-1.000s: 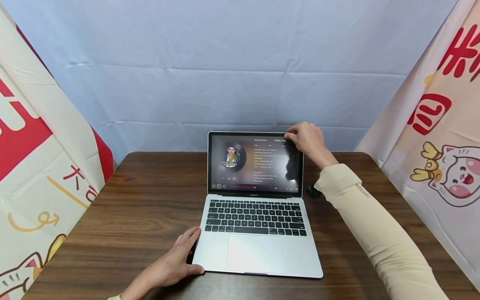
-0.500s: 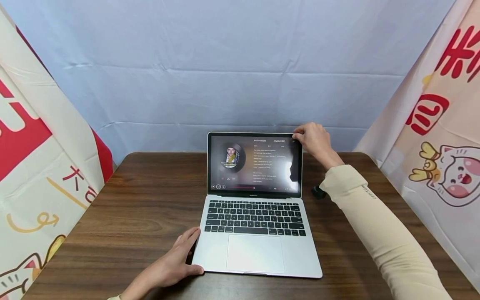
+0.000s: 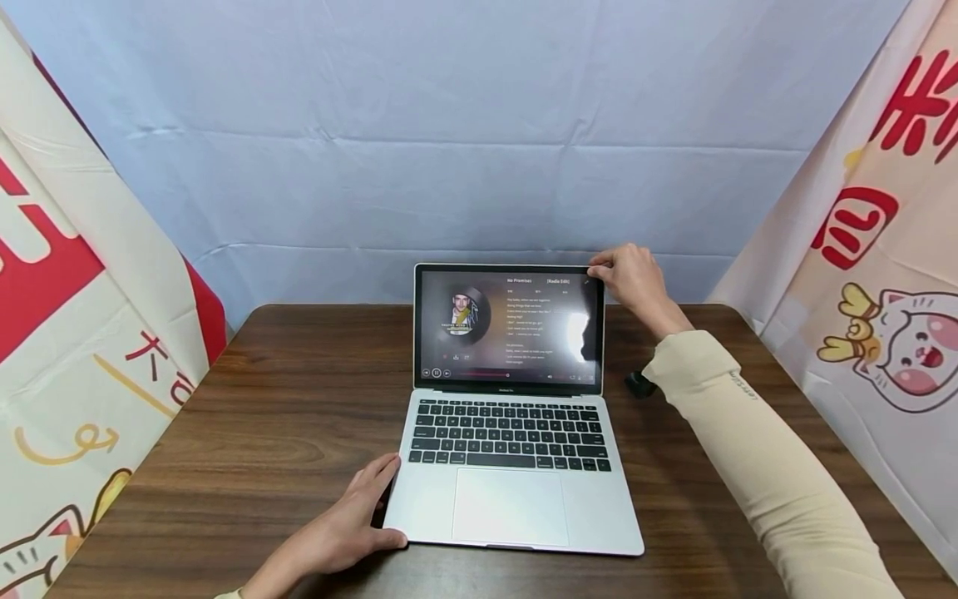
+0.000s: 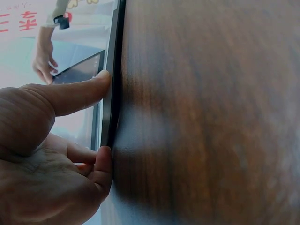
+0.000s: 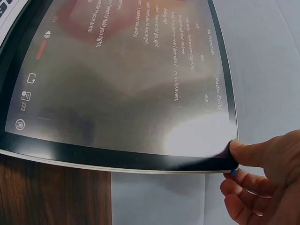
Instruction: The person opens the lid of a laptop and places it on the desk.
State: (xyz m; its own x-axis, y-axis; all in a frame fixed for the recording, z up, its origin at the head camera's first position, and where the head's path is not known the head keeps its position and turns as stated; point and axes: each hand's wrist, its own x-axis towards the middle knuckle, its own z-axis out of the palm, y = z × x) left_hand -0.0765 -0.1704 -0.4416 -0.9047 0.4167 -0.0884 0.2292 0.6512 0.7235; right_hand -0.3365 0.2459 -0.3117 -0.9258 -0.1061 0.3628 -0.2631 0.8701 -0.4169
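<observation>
A silver laptop (image 3: 524, 507) lies unfolded on the wooden table, its screen (image 3: 509, 329) raised and lit with a music player page. Against the left side and front left corner of the base rests my left hand (image 3: 348, 520), its thumb at the corner; the left wrist view shows thumb and fingertips touching the edge. My right hand (image 3: 632, 279) pinches the screen's top right corner. In the right wrist view its thumb (image 5: 248, 152) is on the front face, and fingers curl below and behind the corner.
The brown wooden table (image 3: 284, 399) extends around the laptop. Behind it hangs a pale blue cloth (image 3: 449, 166), with printed cloths (image 3: 891, 316) at both sides. A small black object (image 3: 639, 384) sits under the right sleeve cuff.
My right hand has shifted slightly right along the screen's top edge to the corner. The black object moved with the arm. My left hand and the laptop look nearly still.
</observation>
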